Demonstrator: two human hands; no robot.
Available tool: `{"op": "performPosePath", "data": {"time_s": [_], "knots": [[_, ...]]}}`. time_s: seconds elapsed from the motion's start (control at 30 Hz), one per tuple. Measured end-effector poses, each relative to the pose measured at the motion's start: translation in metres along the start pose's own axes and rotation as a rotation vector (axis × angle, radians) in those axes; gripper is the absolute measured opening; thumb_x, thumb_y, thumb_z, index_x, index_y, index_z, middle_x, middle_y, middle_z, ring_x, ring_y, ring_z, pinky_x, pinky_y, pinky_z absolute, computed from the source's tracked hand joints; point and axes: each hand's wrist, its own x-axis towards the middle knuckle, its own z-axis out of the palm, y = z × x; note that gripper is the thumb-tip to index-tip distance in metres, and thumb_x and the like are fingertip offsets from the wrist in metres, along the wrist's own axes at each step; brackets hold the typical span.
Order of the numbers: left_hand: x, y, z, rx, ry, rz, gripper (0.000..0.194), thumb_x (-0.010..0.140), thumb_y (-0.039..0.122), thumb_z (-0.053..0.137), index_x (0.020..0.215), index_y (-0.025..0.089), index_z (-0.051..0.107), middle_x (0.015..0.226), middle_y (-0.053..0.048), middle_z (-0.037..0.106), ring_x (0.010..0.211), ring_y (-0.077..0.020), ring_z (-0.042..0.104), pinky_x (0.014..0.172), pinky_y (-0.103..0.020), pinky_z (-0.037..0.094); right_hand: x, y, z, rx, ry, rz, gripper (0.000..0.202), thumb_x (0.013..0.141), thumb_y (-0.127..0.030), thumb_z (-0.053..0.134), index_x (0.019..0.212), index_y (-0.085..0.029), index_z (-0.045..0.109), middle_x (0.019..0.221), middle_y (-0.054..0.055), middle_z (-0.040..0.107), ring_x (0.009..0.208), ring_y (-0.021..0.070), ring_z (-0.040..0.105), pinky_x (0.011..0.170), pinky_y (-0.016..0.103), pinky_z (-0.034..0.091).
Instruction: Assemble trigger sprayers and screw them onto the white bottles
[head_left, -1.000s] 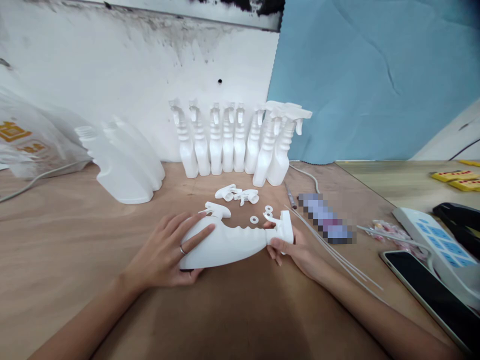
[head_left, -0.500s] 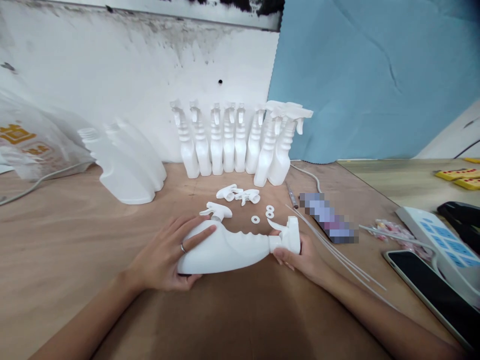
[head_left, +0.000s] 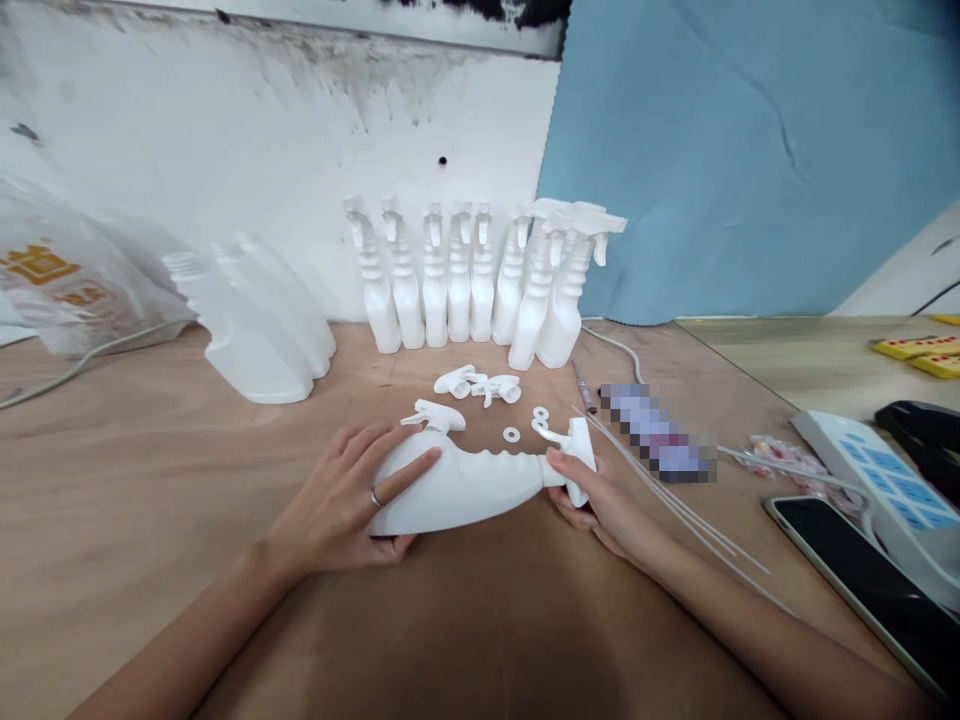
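A white spray bottle [head_left: 465, 485] lies sideways above the table, held between both hands. My left hand [head_left: 356, 495] wraps around its base end, with a ring on one finger. At the neck, my right hand [head_left: 592, 495] grips the trigger sprayer head [head_left: 577, 450], thumb over the collar. Just behind the bottle is a loose trigger sprayer [head_left: 435, 415], partly hidden by it. Two more loose sprayers [head_left: 480, 385] lie farther back. Several small white washers [head_left: 511, 435] rest near the bottle's neck, and thin clear tubes [head_left: 675, 505] lie beside my right forearm.
Several white spray bottles with heads [head_left: 457, 290] stand along the wall. Headless bottles [head_left: 262, 340] are at the left, by a plastic bag [head_left: 60, 290]. To the right are a pixelated object [head_left: 652, 430], a power strip [head_left: 885, 480] and a phone [head_left: 855, 580].
My right hand has changed its hold on the sprayer head, its thumb now over the collar. The head has turned slightly, and the bottle has shifted a little upward in view.
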Motion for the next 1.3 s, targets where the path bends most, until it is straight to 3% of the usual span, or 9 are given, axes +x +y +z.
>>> {"op": "performPosePath", "data": {"time_s": [0.2,0.3,0.4,0.57,0.77,0.93,1.07,1.23,1.3], "knots": [[0.004,0.003,-0.006,0.069,-0.081,-0.032,0.082,0.082,0.05,0.064,0.152,0.024,0.031,0.15,-0.019,0.04,0.128,-0.0405,0.045,0.104,-0.059,0.032,0.001,0.002,0.001,0.029,0.032,0.05,0.046,0.074,-0.058,0.071,0.065,-0.017,0.052,0.044,-0.006,0.043,0.034,0.0027,0.023,0.036,0.019,0.01],[0.02,0.02,-0.006,0.109,-0.085,-0.047,0.088,0.083,0.064,0.058,0.152,0.018,0.029,0.148,-0.02,0.043,0.131,-0.0423,0.043,0.108,-0.062,0.025,0.004,0.007,0.001,-0.007,0.035,0.056,0.048,0.073,-0.06,0.072,0.066,-0.017,0.053,0.049,-0.004,0.05,0.034,0.0022,0.026,0.035,0.019,0.013],[0.046,0.046,-0.001,0.125,-0.127,-0.017,0.084,0.09,0.058,0.054,0.155,0.016,0.022,0.138,-0.018,0.053,0.129,-0.0401,0.046,0.109,-0.059,0.027,0.006,0.012,0.0,-0.072,-0.001,0.042,0.051,0.07,-0.064,0.073,0.067,-0.016,0.057,0.052,-0.002,0.054,0.035,0.004,0.033,0.034,0.019,0.016],[0.083,0.072,0.01,0.069,-0.251,-0.085,0.081,0.092,0.047,0.053,0.156,0.015,0.014,0.094,-0.01,0.069,0.083,-0.0286,0.065,0.071,-0.039,0.046,0.007,0.015,-0.001,-0.119,-0.071,0.002,0.054,0.064,-0.068,0.076,0.065,-0.016,0.06,0.051,-0.001,0.054,0.038,0.0067,0.039,0.034,0.02,0.021],[0.086,0.069,0.013,0.017,-0.323,-0.099,0.039,0.086,0.035,0.058,0.12,0.016,0.055,0.089,-0.006,0.069,0.078,-0.0252,0.067,0.06,-0.035,0.044,0.007,0.017,-0.003,-0.181,-0.133,-0.017,0.056,0.066,-0.07,0.073,0.063,-0.016,0.062,0.049,-0.002,0.052,0.038,0.0066,0.037,0.035,0.021,0.022],[0.085,0.069,0.01,0.022,-0.313,-0.105,0.057,0.087,0.034,0.056,0.138,0.015,0.04,0.097,-0.007,0.069,0.086,-0.0266,0.067,0.067,-0.037,0.048,0.009,0.021,-0.006,-0.22,-0.137,-0.006,0.056,0.068,-0.07,0.072,0.068,-0.015,0.064,0.054,0.0,0.057,0.041,0.0074,0.042,0.037,0.021,0.028],[0.086,0.071,0.01,-0.002,-0.371,-0.101,0.037,0.089,0.036,0.054,0.122,0.019,0.052,0.097,-0.006,0.069,0.083,-0.0258,0.067,0.066,-0.037,0.047,0.009,0.021,-0.006,-0.234,-0.153,-0.031,0.056,0.068,-0.07,0.072,0.067,-0.015,0.063,0.053,-0.001,0.054,0.043,0.008,0.042,0.038,0.021,0.028],[0.088,0.065,-0.006,-0.076,-0.285,-0.101,0.082,0.09,0.052,0.057,0.154,0.019,0.017,0.113,-0.01,0.068,0.101,-0.0304,0.063,0.085,-0.044,0.046,0.009,0.025,-0.009,-0.169,-0.12,-0.057,0.053,0.069,-0.066,0.074,0.069,-0.015,0.061,0.05,-0.003,0.05,0.041,0.0065,0.037,0.038,0.021,0.022],[0.088,0.052,-0.019,-0.118,-0.297,-0.115,0.08,0.086,0.055,0.062,0.152,0.024,0.029,0.114,-0.007,0.068,0.103,-0.0298,0.062,0.09,-0.044,0.045,0.01,0.028,-0.011,-0.109,-0.084,-0.082,0.052,0.071,-0.065,0.073,0.068,-0.015,0.059,0.049,-0.004,0.047,0.04,0.0054,0.032,0.038,0.021,0.019]]}}
